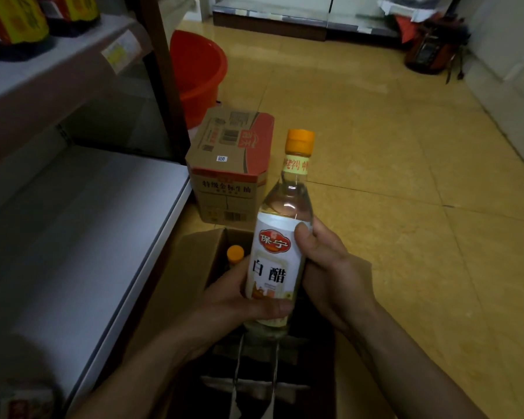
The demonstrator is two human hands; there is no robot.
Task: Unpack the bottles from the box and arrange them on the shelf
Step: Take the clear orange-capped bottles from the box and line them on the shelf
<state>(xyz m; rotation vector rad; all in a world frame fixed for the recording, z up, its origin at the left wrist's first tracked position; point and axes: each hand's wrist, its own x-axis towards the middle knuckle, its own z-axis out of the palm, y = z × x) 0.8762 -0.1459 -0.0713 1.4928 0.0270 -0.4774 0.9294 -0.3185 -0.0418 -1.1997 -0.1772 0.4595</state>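
Observation:
I hold a clear vinegar bottle (pixel 280 225) with an orange cap and a white label upright above the open cardboard box (pixel 194 255). My left hand (pixel 239 300) grips its lower part from the left. My right hand (pixel 330 267) wraps the label from the right, thumb on the front. Another orange-capped bottle (pixel 235 255) stands inside the box, mostly hidden. The white lower shelf (pixel 82 237) lies to my left, with nothing on the part I can see.
A closed printed carton (pixel 229 167) stands on the floor just beyond the open box. A red bucket (pixel 198 74) sits behind it by the shelf post. Dark bottles (pixel 28 16) fill the upper shelf. Yellow floor tiles stretch to the right.

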